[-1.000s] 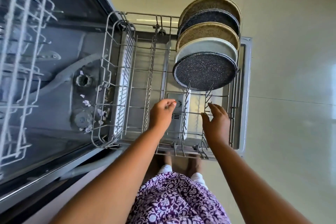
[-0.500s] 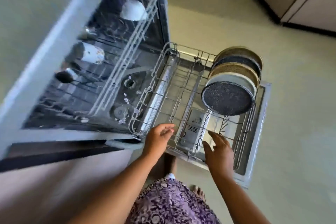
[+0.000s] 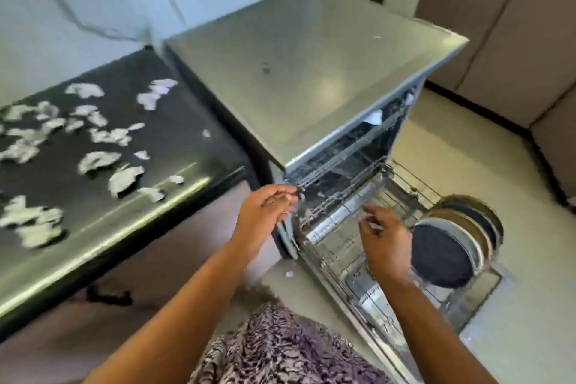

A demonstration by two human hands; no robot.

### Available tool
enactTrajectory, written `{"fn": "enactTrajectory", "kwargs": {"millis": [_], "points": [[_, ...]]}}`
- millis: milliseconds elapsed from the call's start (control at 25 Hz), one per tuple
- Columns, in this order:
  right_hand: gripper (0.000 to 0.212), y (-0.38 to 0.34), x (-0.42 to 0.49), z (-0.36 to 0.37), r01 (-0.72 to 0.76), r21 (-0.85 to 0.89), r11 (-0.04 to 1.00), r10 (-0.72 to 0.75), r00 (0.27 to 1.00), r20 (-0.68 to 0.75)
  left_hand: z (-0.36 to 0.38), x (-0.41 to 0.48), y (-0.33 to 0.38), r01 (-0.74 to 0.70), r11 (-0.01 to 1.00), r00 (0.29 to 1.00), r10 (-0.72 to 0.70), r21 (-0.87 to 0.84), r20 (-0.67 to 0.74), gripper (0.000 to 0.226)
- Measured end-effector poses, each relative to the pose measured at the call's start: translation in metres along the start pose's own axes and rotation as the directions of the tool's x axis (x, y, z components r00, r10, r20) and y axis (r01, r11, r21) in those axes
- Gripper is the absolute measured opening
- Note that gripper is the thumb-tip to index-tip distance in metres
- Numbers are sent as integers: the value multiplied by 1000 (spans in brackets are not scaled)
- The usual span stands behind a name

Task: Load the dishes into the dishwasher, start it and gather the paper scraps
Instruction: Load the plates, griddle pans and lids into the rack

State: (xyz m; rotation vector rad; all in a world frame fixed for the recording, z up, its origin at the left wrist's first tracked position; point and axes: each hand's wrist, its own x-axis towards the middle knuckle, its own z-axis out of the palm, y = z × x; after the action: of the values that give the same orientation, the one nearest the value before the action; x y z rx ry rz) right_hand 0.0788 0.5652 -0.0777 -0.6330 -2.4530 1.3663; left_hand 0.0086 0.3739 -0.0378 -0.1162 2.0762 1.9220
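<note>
— Black tabletop (image 3: pixel 174 140) on the left of the frame: what lies on it?
— Torn white paper scraps (image 3: pixel 96 162), strewn over its left and middle. A few small ones sit nearer the dishwasher (image 3: pixel 311 72), which stands just beside the tabletop's end.
— And the dishes?
— Round plates (image 3: pixel 442 259) stand on edge in a row at the lower right. They are in the lower rack (image 3: pixel 349 212), which is drawn out over the open door above the pale floor (image 3: pixel 530 305).
— Where is the left hand (image 3: pixel 268 212)?
— At the dishwasher's front corner, centre of the frame. Its fingers (image 3: pixel 282 192) are loosely spread and hold nothing. Blur hides whether the tips touch the wire there.
— The right hand (image 3: pixel 385 240)?
— Above the rack, just left of the plates. Its fingers (image 3: pixel 374 212) are relaxed, slightly bent, with nothing between them.
— Anything else?
— Beige cabinets (image 3: pixel 514 40) in the upper right, and a purple patterned garment (image 3: pixel 280 349) at the bottom edge.
</note>
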Motion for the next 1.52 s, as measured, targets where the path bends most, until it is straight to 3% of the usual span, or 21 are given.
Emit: {"fn": "enactTrajectory", "kwargs": {"millis": [280, 560, 640, 760, 880, 1000, 1120, 1200, 1280, 1400, 1520], "points": [[21, -108, -8, 55, 261, 122, 958, -282, 934, 218, -131, -75, 38, -65, 994, 925, 26, -89, -379, 21], [18, -205, -34, 160, 427, 200, 882, -471, 787, 399, -285, -150, 28, -175, 962, 672, -39, -211, -739, 20], [18, -241, -65, 197, 478, 236, 846, -530, 707, 468, -332, -180, 18, -210, 952, 561, -70, -223, -825, 20], [38, -294, -121, 254, 531, 336, 778, -615, 533, 581, -404, -232, -2, -287, 931, 380, -104, -224, -919, 22], [45, -333, -175, 307, 536, 414, 735, -647, 374, 664, -469, -291, -25, -386, 897, 161, -166, -217, -973, 24], [59, -362, -229, 348, 566, 491, 662, -692, 210, 691, -516, -353, -45, -424, 888, -92, -238, -178, -967, 26], [56, -379, -277, 382, 571, 536, 622, -689, 74, 721, -539, -403, -69, -458, 870, -262, -326, -180, -908, 25], [51, -384, -307, 399, 576, 567, 589, -686, -13, 727, -544, -425, -82, -502, 845, -308, -372, -183, -876, 25], [44, -389, -332, 411, 573, 584, 575, -668, -83, 739, -546, -434, -89, -535, 823, -303, -399, -192, -865, 24], [39, -396, -354, 426, 565, 596, 571, -641, -147, 753, -548, -427, -92, -521, 826, -252, -392, -218, -885, 17], [35, -402, -361, 437, 571, 596, 565, -632, -165, 757, -556, -407, -85, -496, 840, -189, -351, -219, -917, 13]]}}
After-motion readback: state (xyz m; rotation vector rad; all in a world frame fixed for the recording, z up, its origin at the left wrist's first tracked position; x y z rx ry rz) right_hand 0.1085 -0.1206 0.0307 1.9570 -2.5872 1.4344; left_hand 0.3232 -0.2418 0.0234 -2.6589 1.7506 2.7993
